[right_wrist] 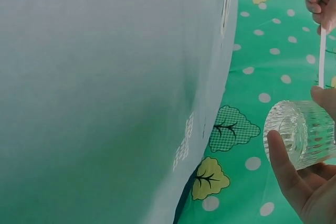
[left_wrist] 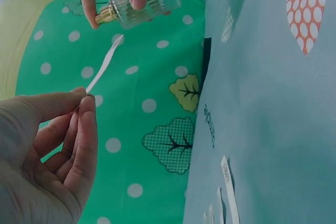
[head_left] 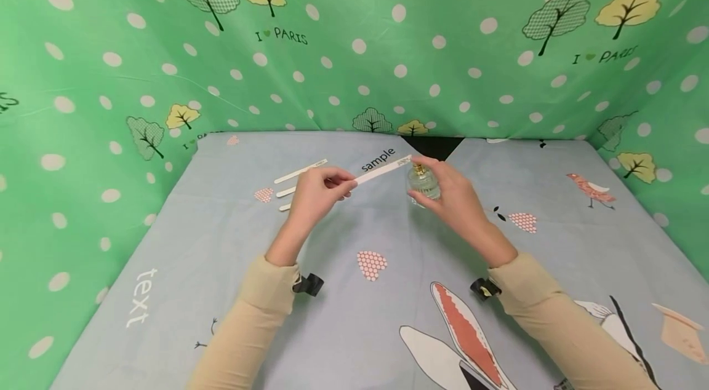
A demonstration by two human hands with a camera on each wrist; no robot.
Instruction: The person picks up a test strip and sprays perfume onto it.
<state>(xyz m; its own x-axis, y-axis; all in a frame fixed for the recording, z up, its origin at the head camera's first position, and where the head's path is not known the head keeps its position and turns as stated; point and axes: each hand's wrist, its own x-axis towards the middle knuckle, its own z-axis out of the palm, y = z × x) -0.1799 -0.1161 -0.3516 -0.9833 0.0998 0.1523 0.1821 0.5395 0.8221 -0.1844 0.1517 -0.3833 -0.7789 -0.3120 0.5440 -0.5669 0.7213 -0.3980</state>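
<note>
Between the thumb and fingers of my left hand (head_left: 319,193) I pinch a slim white paper test strip (head_left: 383,170) by one end. Its free end points right and slightly bends in the left wrist view. My right hand (head_left: 458,198) grips a clear ribbed glass perfume bottle (head_left: 423,186), raised above the table and tilted. The gold spray top (left_wrist: 106,14) faces the strip's free end, with the right forefinger on it. The bottle's round glass base (right_wrist: 292,134) shows in the right wrist view, with the thumb and fingers around its sides.
Several more white strips (head_left: 301,171) lie side by side on the table left of centre, partly behind the left hand. A grey-blue printed cloth (head_left: 343,322) covers the table. Behind it hangs a green dotted curtain (head_left: 332,8).
</note>
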